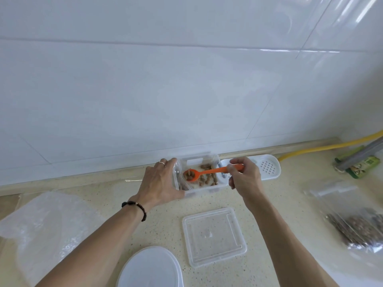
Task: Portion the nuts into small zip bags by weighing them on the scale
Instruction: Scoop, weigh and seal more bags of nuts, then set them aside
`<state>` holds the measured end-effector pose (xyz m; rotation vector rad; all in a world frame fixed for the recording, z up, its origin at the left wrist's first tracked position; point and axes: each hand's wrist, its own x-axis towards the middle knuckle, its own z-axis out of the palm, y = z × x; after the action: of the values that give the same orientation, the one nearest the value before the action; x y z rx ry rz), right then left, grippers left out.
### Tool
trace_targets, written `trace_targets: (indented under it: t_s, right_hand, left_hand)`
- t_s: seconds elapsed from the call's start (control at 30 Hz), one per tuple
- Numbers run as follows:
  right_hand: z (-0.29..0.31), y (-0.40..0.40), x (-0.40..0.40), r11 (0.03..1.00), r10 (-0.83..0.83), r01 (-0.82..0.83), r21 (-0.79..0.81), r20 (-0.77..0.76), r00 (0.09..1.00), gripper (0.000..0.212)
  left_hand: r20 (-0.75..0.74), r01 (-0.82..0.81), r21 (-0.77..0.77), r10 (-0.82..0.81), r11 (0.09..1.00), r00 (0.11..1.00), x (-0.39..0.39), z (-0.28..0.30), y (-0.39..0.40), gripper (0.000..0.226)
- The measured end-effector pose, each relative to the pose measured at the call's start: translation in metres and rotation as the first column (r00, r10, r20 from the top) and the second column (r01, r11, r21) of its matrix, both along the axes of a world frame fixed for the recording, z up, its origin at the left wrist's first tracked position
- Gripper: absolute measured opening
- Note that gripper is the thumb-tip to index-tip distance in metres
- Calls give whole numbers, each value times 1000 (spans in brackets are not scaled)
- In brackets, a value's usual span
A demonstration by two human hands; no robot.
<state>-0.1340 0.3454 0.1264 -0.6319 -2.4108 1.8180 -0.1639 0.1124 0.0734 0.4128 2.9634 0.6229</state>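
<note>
A clear plastic container (204,190) stands near the wall with brown nuts (207,180) scattered on its bottom. My right hand (244,179) pinches the handle of an orange spoon (209,172), whose bowl carries a few nuts above the container's left side. My left hand (159,183) holds a small clear zip bag (179,179) upright at the container's left end, its mouth just beside the spoon's bowl. Some nuts show inside the bag. No scale display can be made out.
The container's clear square lid (213,233) lies in front. A white oval lid (150,268) sits at the bottom edge. Bubble wrap (45,226) lies left. A large bag of nuts (356,226) lies right. A white perforated tray (267,167), yellow hose (323,148) and green packet (360,167) sit at the back right.
</note>
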Motion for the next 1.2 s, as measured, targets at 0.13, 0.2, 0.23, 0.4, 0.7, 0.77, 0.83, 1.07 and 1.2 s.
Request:
trace_targets:
  t_s: [0.13, 0.2, 0.23, 0.4, 0.7, 0.77, 0.83, 1.07, 1.2]
  right_hand:
    - [9, -13, 2, 992, 129, -129, 0, -6, 992, 4]
    - [10, -14, 2, 988, 132, -133, -83, -23, 991, 4]
    - [10, -13, 3, 983, 136, -140, -121, -34, 990, 4]
    - [20, -16, 5, 976, 206, -211, -44, -105, 973, 5]
    - [32, -25, 12, 884, 389, -279, 376, -257, 885, 14]
    - [34, -28, 13, 850, 437, -302, 432, -257, 862, 12]
    - [35, -28, 14, 846, 435, -288, 448, -270, 859, 11]
    - [21, -10, 5, 974, 24, 53, 220, -334, 942, 19]
    - [-14, 2, -1, 951, 9, 33, 307, -132, 991, 13]
  left_hand:
    - [13, 46, 97, -47, 994, 999, 6, 4, 7, 108]
    - [82, 23, 216, -41, 976, 996, 9, 5, 7, 110]
    - [111, 9, 260, -40, 966, 993, 10, 5, 6, 112]
    - [188, -73, 426, -10, 902, 982, 14, 4, 5, 117]
    - [209, -200, 471, 111, 860, 972, 14, -2, -1, 101]
    - [209, -205, 466, 118, 861, 971, 14, -3, -1, 103]
    - [214, -220, 465, 132, 858, 968, 14, -5, -1, 105]
    - [180, -264, 417, 206, 869, 962, 16, -10, -8, 103]
    - [134, -270, 386, 236, 882, 963, 19, -15, -20, 100]
